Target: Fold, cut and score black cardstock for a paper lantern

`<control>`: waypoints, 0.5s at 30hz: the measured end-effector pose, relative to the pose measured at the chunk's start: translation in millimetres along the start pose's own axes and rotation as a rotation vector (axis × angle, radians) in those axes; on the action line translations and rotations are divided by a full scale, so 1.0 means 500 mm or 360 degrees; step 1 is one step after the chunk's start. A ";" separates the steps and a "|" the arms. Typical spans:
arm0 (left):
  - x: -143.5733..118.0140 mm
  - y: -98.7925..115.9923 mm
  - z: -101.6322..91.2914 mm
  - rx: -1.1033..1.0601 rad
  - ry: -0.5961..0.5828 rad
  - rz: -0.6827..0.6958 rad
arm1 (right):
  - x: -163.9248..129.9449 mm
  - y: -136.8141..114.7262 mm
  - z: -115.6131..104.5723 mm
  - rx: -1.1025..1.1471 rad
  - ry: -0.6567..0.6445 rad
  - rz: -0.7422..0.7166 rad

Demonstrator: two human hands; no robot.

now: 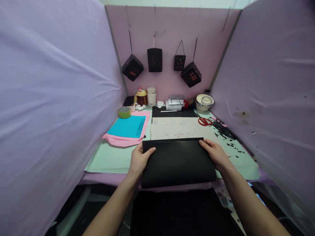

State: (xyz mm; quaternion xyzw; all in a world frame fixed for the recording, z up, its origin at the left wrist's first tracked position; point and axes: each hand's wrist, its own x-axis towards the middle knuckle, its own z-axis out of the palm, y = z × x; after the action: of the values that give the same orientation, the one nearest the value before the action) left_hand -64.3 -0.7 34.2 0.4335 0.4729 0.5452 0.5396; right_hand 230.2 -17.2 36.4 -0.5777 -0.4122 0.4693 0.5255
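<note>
A black surface [177, 213] lies below both grips, at the person's lap. Above it, a large sheet of black paper [178, 162] spans the space between the hands, bent over so that two edges nearly meet on its far side. The left grip [139, 159] pinches its left side, thumb on top; the right grip [215, 154] pinches its far right corner between thumb and fingers.

Beneath and beyond the grips is a table [110, 160] with a pale green cover. Ahead of the left grip are pink sheets [118, 141] under a blue sheet [128, 126], with a roll of tape [124, 113] at their far corner. Ahead of the right grip are dark paper scraps [222, 129] and red-handled scissors [205, 122].

Farther off, between the grips' lines, stand a white bottle [152, 98] and a clear box of pens [175, 104]. Beyond everything, black boxes [155, 60] hang before a pink backdrop [167, 26].
</note>
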 end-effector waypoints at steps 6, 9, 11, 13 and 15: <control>0.000 -0.006 0.004 0.0050 0.0000 0.0019 | 0.004 0.009 0.000 -0.0057 0.0159 -0.0060; 0.001 -0.008 0.004 0.0088 -0.0015 0.0050 | 0.006 0.015 -0.001 -0.0079 0.0187 -0.0038; 0.001 -0.009 0.004 0.0095 -0.0008 0.0059 | 0.006 0.017 -0.002 -0.0093 0.0186 -0.0030; 0.000 -0.010 0.003 0.0086 -0.0001 0.0058 | 0.004 0.016 -0.003 -0.0140 0.0201 -0.0041; -0.002 -0.010 0.003 0.0070 -0.0008 0.0062 | 0.002 0.013 -0.002 -0.0185 0.0219 -0.0057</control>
State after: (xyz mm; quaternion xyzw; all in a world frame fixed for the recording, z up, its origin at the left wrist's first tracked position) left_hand -61.8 -1.6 29.6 0.4558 0.4750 0.5439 0.5204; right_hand 231.4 -17.3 29.9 -0.6306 -0.4119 0.3944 0.5265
